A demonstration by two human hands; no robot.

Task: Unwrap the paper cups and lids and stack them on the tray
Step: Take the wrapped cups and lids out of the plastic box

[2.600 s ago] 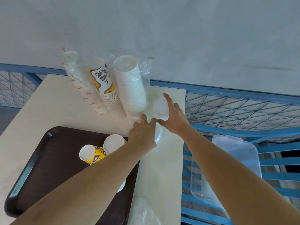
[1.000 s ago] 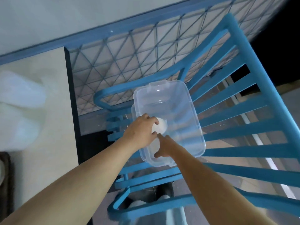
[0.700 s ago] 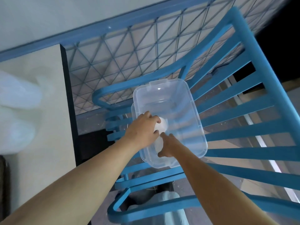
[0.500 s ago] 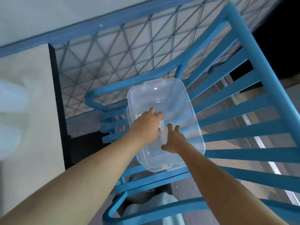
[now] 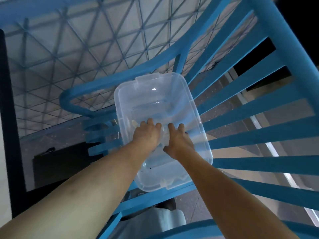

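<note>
Both hands reach down into a clear plastic bin (image 5: 155, 94) that sits on a blue slatted chair (image 5: 259, 135). A crumpled wad of clear plastic wrap (image 5: 164, 135) shows between them, low in the bin. My left hand (image 5: 146, 137) has its fingers curled over the wrap. My right hand (image 5: 179, 140) lies against the wrap's other side with fingers spread and fairly straight. The cups, lids and tray are out of view.
A sliver of the pale table top (image 5: 2, 161) and its dark edge (image 5: 7, 100) run down the far left. A blue wire-mesh panel (image 5: 86, 49) stands behind the chair. My legs (image 5: 165, 219) show below the chair's front rail.
The view swung from the table and tray to the bin on the chair. Both hands carried the wrap down into the bin and have sunk deeper; less of the wrap shows.
</note>
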